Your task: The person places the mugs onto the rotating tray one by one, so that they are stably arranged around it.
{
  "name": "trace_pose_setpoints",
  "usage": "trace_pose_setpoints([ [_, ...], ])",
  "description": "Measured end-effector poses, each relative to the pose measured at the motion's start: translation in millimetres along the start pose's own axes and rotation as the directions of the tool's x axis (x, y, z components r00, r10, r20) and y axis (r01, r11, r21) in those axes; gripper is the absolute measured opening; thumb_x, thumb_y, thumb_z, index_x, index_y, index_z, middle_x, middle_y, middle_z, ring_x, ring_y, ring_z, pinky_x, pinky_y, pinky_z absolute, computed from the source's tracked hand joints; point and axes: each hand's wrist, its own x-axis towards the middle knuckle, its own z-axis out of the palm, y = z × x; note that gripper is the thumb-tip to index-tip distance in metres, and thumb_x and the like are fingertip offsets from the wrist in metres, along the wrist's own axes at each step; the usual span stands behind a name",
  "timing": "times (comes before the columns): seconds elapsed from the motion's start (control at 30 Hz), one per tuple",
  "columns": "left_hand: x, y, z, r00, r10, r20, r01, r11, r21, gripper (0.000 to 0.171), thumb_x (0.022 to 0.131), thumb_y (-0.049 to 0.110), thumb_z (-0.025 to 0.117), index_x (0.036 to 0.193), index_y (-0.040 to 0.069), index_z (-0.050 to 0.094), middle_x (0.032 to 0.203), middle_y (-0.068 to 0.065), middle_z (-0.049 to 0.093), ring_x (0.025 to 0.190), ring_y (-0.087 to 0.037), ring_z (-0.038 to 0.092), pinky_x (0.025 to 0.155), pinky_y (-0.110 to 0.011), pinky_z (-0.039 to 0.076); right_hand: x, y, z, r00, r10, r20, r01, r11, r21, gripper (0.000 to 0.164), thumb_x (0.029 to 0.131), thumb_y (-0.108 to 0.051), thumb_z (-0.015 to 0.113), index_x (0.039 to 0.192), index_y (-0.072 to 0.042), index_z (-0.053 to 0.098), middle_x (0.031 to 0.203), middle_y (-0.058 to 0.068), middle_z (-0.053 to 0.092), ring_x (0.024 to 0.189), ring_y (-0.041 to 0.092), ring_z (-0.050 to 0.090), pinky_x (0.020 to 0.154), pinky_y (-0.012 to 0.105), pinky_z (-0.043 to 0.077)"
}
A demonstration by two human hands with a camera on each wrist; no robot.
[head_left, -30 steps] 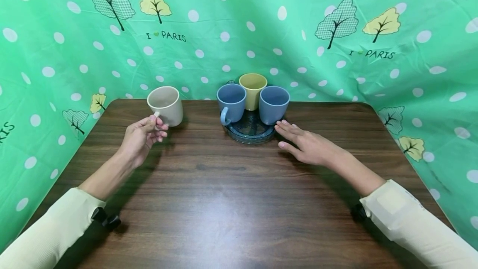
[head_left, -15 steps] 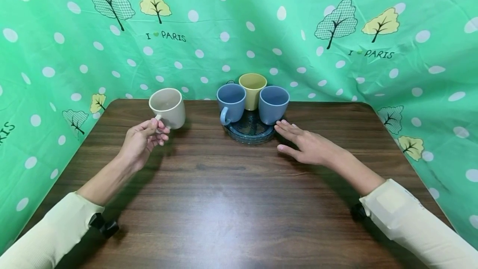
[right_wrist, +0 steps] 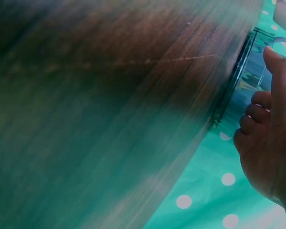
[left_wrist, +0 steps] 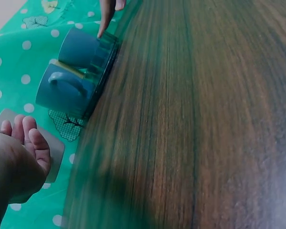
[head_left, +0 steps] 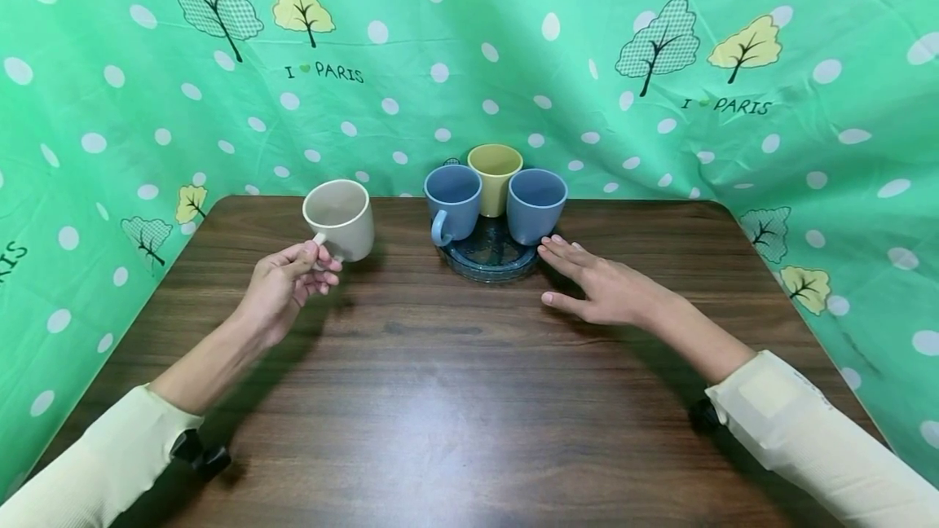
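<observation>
My left hand [head_left: 282, 288] pinches the handle of a cream mug [head_left: 348, 231], which is held upright and looks raised off the table at the left. In the left wrist view the fingers partly cover this mug [left_wrist: 57, 155]. My right hand [head_left: 605, 283] has its fingers straight, the tips at the right edge of a round dark-blue glass dish [head_left: 491, 271]. On that dish stand a blue mug [head_left: 458, 210] with its handle towards me, a second blue mug [head_left: 537, 210], and a yellow mug [head_left: 497, 178] behind them, partly hidden.
The brown wooden table [head_left: 440, 398] runs back to a green dotted curtain [head_left: 440, 39] printed with trees. The dish sits near the table's far edge. A dark strap [head_left: 198, 455] is on the left sleeve.
My left hand has carried the cream mug a little to the right and towards me. The right hand has stayed beside the dish, and the mugs there have not moved.
</observation>
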Motion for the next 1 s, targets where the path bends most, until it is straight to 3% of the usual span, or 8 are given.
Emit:
trace_pose_setpoints([
  [0.27,-5.6,-2.3,8.4,0.999,-0.011,0.033,0.01,1.0,0.013,0.029,0.119,0.024,0.059,0.098,0.012,0.076,0.094,0.0,0.083,0.083,-0.011,0.079,0.073,-0.022,0.06,-2,1,2,1.0,-0.031,-0.005,0.031,0.999,-0.036,0.087,0.114,-0.055,0.063,0.179,-0.008,0.029,0.189,0.015,0.021,0.177,0.038,0.02,0.142,0.061,0.026],
  [0.7,-16.1,-6.6,22.6,0.993,0.013,0.12,-0.021,0.997,0.068,0.029,0.12,0.016,0.055,0.098,0.012,0.073,0.095,0.0,0.08,0.086,-0.011,0.077,0.075,-0.023,0.061,-3,1,2,0.999,-0.046,0.012,0.047,0.996,-0.074,0.074,0.122,-0.049,0.047,0.18,-0.008,0.025,0.19,0.016,0.018,0.178,0.038,0.017,0.142,0.062,0.024],
  [1.0,-22.1,-8.7,32.8,0.984,-0.005,0.178,-0.012,0.995,0.096,0.029,0.12,0.016,0.054,0.098,0.012,0.073,0.096,0.0,0.079,0.088,-0.011,0.077,0.077,-0.024,0.061,-4,3,4,0.998,-0.055,0.015,0.056,0.995,-0.085,0.07,0.123,-0.044,0.043,0.179,-0.006,0.025,0.19,0.016,0.018,0.178,0.038,0.017,0.143,0.062,0.023],
])
